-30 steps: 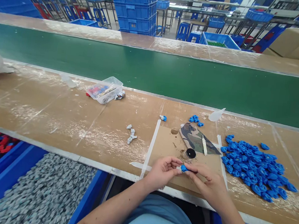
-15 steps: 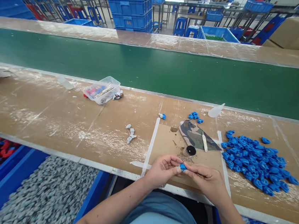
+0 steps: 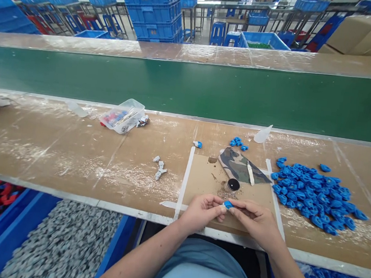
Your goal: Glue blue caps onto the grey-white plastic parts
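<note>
Blue plastic piece (image 3: 228, 204) sits pinched between my two hands just above the near edge of the worktop, over the taped cardboard mat (image 3: 207, 181). My left hand (image 3: 202, 211) closes thumb and forefinger on its left end, where a small pale bit seems to meet it, though that part is too small to be sure of. My right hand (image 3: 256, 221) grips the right side, fingers curled narrow around it.

As I judge it, doing this well means keeping both pinches close to the joint, pressing straight along the piece without twisting, and staying low over the mat so that a slip does not send anything off the edge.

Just beyond the hands stands a small black-lidded pot (image 3: 233, 185), with a camouflage cloth (image 3: 240, 167) and a white stick (image 3: 251, 173) lying on it. Toward the right end of the worktop lies the heap of blue pieces (image 3: 315, 197); a few grey parts (image 3: 159, 167) lie to the left, and a clear plastic box (image 3: 123, 115) sits near the far edge by the green belt (image 3: 190, 91).
</note>
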The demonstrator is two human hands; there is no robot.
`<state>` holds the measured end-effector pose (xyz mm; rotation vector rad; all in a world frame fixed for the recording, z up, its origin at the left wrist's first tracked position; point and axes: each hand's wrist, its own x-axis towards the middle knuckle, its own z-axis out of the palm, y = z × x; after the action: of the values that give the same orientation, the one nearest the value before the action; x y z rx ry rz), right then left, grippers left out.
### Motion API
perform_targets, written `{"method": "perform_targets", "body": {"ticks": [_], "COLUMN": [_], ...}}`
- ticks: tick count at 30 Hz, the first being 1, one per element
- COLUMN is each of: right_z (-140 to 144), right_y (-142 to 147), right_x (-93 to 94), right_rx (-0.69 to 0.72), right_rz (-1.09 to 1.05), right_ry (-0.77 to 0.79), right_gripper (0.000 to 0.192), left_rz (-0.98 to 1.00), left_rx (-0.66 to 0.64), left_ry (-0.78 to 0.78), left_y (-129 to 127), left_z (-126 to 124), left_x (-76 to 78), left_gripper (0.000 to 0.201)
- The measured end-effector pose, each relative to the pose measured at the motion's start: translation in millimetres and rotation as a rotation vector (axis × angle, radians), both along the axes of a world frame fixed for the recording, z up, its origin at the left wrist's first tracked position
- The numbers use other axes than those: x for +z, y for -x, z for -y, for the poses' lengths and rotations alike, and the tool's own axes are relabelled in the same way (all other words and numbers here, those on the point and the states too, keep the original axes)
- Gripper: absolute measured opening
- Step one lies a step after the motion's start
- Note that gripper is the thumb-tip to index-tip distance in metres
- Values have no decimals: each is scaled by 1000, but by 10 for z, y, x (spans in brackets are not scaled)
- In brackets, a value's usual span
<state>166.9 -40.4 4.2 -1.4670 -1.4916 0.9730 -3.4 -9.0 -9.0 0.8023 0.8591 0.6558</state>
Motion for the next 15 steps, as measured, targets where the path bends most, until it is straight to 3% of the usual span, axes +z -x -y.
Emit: {"method": "perform_targets", "body": {"ticks": [8, 15], "right_z": [16, 73], "right_y": [-6, -49], "right_x": [66, 67], "right_rx": [82, 78], "right_rz": [20, 76], "right_ry": [15, -60], "right_gripper": [16, 18], "left_rz": [-70, -97], "left_rx": [-44, -94], "left_ry": [-74, -107], "left_y": [30, 50], "left_z": [18, -14], "left_x": [-8, 34], "left_gripper": [47, 38]}}
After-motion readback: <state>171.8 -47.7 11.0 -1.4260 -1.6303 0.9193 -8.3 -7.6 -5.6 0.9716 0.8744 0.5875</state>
